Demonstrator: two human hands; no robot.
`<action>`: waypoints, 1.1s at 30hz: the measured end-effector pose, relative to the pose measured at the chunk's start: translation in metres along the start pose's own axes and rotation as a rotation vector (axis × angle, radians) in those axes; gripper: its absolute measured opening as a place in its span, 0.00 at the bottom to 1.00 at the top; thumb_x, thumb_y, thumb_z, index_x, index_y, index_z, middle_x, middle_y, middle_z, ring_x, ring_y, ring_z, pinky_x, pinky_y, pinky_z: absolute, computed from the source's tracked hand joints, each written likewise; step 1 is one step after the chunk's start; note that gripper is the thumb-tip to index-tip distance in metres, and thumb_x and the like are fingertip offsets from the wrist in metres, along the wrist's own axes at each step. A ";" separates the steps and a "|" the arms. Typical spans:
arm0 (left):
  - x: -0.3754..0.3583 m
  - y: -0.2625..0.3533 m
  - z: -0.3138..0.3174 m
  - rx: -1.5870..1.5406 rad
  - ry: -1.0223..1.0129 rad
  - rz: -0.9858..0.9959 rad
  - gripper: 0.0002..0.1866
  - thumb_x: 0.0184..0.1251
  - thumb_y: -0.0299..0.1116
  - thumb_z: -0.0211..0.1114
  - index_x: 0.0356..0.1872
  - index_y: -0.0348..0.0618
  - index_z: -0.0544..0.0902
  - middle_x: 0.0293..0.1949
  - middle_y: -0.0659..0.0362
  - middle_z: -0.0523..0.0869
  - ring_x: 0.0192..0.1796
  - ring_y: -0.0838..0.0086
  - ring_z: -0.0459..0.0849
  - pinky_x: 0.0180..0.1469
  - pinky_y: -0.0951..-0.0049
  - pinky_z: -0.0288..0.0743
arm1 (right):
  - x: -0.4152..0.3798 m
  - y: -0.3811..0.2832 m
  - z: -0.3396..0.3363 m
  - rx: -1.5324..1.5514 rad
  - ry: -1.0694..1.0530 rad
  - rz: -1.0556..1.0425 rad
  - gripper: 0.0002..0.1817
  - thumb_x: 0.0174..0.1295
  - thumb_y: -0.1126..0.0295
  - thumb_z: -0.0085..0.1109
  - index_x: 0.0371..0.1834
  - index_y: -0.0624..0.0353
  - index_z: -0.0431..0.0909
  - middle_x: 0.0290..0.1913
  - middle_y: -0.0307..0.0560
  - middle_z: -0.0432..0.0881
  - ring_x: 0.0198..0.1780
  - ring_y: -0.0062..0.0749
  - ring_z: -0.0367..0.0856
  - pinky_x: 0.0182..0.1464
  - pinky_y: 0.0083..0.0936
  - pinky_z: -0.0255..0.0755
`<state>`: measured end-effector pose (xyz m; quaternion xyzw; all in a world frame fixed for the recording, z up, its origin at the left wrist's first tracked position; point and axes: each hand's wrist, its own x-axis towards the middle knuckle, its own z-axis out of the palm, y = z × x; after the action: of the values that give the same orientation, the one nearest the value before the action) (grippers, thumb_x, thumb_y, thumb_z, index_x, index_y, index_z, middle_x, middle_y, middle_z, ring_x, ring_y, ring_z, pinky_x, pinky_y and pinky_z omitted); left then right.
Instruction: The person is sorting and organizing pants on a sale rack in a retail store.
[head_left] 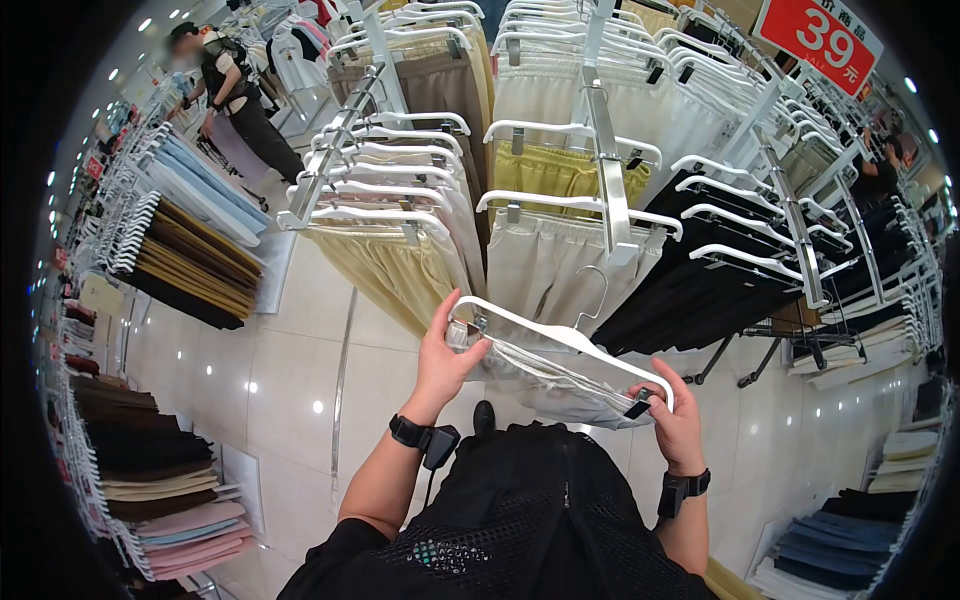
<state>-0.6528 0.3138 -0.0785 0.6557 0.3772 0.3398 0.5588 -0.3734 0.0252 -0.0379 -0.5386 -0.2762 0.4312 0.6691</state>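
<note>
Between my two hands a white clip hanger [560,334] is held out, tilted down to the right, its wire hook pointing up. Light-coloured trousers [570,388] hang from its clips by a gathered waistband. My left hand [448,352] grips the hanger's left end, thumb by the left clip. My right hand [673,410] closes around the right end, next to the black-tipped clip. Just beyond hang pale grey trousers [575,262] on the middle rail, with yellow-green trousers [560,175] behind them.
Cream trousers [385,265] hang on the left rail, black trousers [690,285] on the right. A red price sign [822,42] stands at upper right. Folded clothes [185,500] are stacked at lower left. Another person [240,95] stands at upper left beside racks.
</note>
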 end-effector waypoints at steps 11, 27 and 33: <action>0.005 -0.005 -0.002 0.024 0.011 0.008 0.50 0.68 0.23 0.82 0.90 0.44 0.67 0.53 0.63 0.85 0.55 0.78 0.86 0.61 0.73 0.82 | 0.003 0.001 0.002 -0.043 0.013 0.070 0.34 0.78 0.72 0.72 0.84 0.66 0.72 0.58 0.52 0.95 0.64 0.39 0.92 0.74 0.41 0.79; 0.016 -0.002 0.002 0.006 0.043 0.000 0.50 0.62 0.27 0.85 0.88 0.48 0.72 0.48 0.64 0.83 0.47 0.79 0.83 0.53 0.72 0.81 | 0.011 0.004 0.000 -0.059 0.020 0.105 0.30 0.78 0.74 0.72 0.81 0.64 0.75 0.58 0.51 0.95 0.64 0.36 0.92 0.73 0.38 0.80; 0.022 -0.011 0.000 -0.023 0.042 0.002 0.52 0.62 0.27 0.85 0.90 0.48 0.70 0.48 0.64 0.84 0.47 0.79 0.83 0.53 0.73 0.82 | 0.011 0.003 0.006 -0.068 0.032 0.110 0.29 0.78 0.78 0.68 0.81 0.64 0.75 0.58 0.52 0.95 0.63 0.35 0.92 0.72 0.37 0.81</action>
<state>-0.6434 0.3335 -0.0889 0.6423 0.3842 0.3584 0.5581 -0.3742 0.0380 -0.0406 -0.5823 -0.2501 0.4490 0.6299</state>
